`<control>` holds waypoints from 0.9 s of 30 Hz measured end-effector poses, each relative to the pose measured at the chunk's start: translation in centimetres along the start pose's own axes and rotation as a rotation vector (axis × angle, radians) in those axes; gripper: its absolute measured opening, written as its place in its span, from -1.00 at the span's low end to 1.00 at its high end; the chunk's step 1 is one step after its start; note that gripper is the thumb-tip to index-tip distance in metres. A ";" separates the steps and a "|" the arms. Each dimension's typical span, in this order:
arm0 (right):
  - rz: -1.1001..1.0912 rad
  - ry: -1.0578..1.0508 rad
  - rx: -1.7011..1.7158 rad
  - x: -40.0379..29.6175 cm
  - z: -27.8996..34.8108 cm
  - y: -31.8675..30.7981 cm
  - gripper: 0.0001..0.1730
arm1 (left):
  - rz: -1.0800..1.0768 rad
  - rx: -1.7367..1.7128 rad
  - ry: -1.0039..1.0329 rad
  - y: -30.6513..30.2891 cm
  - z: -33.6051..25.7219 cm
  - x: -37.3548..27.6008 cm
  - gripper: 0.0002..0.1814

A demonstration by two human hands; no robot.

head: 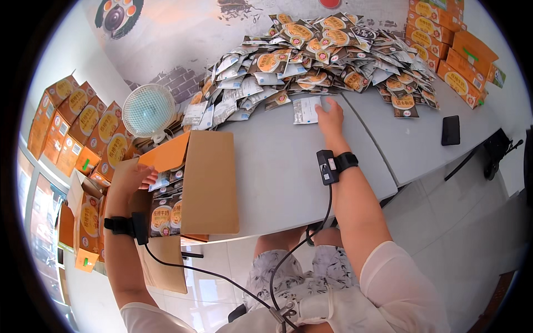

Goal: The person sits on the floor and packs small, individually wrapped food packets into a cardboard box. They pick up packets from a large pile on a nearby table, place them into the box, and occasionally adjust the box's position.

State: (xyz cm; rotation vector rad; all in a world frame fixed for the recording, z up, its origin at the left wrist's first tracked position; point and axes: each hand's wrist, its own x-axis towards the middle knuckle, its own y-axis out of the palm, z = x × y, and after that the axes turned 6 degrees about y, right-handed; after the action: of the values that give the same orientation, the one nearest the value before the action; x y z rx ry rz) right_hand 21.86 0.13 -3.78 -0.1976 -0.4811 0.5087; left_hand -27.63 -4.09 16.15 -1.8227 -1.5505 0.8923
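Note:
A cardboard box (211,183) with raised flaps stands at the table's left end, holding brown-and-white sachets (161,214). My left hand (139,178) is over the box's upper left part, fingers slightly bent, beside a white-backed sachet (160,181); whether it holds that sachet I cannot tell. Farther out, my right hand (332,116) has its thumb at the right edge of a white-backed sachet (307,110) lying at the near edge of a large heap of sachets (316,54). The fingers of that hand point towards the heap.
A small fan (148,110) stands behind the box. Orange cartons (79,116) are stacked at the left, and more cartons (462,75) at the back right. A black phone (451,130) lies on the grey table (275,166). Black cables run from both wrist devices.

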 end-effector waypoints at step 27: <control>0.173 -0.289 -0.234 -1.3 -0.4 -0.1 -0.86 | 0.202 -1.394 0.340 33.6 -10.5 10.4 -0.79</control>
State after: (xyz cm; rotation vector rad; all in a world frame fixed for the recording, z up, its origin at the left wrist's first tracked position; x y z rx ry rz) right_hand 21.10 -0.62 -4.66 -0.3961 -0.8118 0.6542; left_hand 1.94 0.82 -5.10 -2.8113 -1.8937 -0.6995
